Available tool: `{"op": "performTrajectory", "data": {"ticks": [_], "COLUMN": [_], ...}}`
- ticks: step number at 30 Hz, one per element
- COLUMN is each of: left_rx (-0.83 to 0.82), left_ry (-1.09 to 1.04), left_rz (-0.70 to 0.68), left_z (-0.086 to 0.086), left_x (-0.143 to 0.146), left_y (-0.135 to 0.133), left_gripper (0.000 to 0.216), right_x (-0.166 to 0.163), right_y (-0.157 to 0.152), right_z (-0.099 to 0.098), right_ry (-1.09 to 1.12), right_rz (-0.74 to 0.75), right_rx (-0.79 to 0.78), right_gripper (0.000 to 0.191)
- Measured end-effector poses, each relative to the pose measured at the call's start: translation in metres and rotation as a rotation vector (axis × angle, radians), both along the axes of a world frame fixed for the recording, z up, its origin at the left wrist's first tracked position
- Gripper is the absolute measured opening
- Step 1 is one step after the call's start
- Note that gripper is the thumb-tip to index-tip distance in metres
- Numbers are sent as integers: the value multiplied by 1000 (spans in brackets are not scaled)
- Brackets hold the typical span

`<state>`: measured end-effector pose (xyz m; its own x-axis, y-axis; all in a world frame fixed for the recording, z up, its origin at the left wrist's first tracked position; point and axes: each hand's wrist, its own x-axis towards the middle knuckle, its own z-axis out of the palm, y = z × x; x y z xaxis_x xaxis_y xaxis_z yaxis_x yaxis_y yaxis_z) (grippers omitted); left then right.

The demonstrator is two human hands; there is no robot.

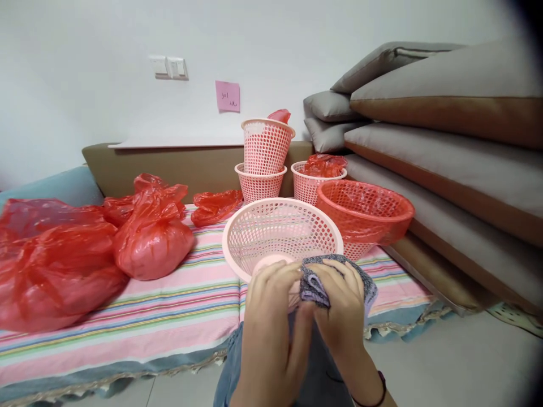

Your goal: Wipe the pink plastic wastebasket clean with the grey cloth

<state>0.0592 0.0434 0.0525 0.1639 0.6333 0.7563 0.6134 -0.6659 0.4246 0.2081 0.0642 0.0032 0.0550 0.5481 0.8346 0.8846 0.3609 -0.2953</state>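
Note:
A pale pink perforated plastic basket (pixel 237 229) stands tilted in front of me, its opening turned partly towards me. My left hand (pixel 271 311) is curled over the near side of its rim, with the thumb out to the right; the exact grip is hidden behind the fingers. A folded dark grey cloth with lilac edges (pixel 314 291) is in my right hand (pixel 341 299), pressed near the basket's right front rim. The two hands are close together, and the cloth lies between them.
Several red plastic bags (pixel 153 243) sit on the striped cover (pixel 182 316) at left. Behind are stacked pink baskets (pixel 266 147), another pink basket (pixel 304 183) and a red basket (pixel 369 217). Grey-brown cushions (pixel 449 158) are piled at right. A pink note (pixel 228 96) is on the wall.

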Motion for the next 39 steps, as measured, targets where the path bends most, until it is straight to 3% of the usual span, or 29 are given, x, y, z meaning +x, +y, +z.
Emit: {"op": "performTrajectory", "data": {"ticks": [4, 6, 9, 14, 24, 31, 35, 39], "left_rx": [-63, -18, 89, 150, 29, -85, -82, -97], "left_ry": [19, 65, 161, 358, 345, 299, 340, 348], "left_rz": [37, 97, 76, 50, -70, -89, -91, -109], "left_z": [-30, -46, -58, -53, -42, -38, -33, -34], "left_x": [6, 3, -7, -27, -88, -89, -77, -74], "left_y": [20, 29, 41, 55, 53, 51, 42, 35], "left_gripper": [21, 17, 16, 13, 11, 11, 31, 22], "right_x": [-16, -21, -21, -7, -17, 13, -13, -54], "right_y": [-7, -10, -10, -9, -19, 15, -5, -33], "right_z": [8, 10, 9, 3, 0, -7, -9, -9], "right_ry": [3, 15, 22, -105, -194, -71, -33, -4], "right_rz": [-54, -62, -42, 86, 281, 200, 124, 94], "right_rx": [-52, -76, -71, -53, -55, -28, -1, -18], "right_gripper": [35, 40, 49, 61, 59, 61, 60, 51]}}
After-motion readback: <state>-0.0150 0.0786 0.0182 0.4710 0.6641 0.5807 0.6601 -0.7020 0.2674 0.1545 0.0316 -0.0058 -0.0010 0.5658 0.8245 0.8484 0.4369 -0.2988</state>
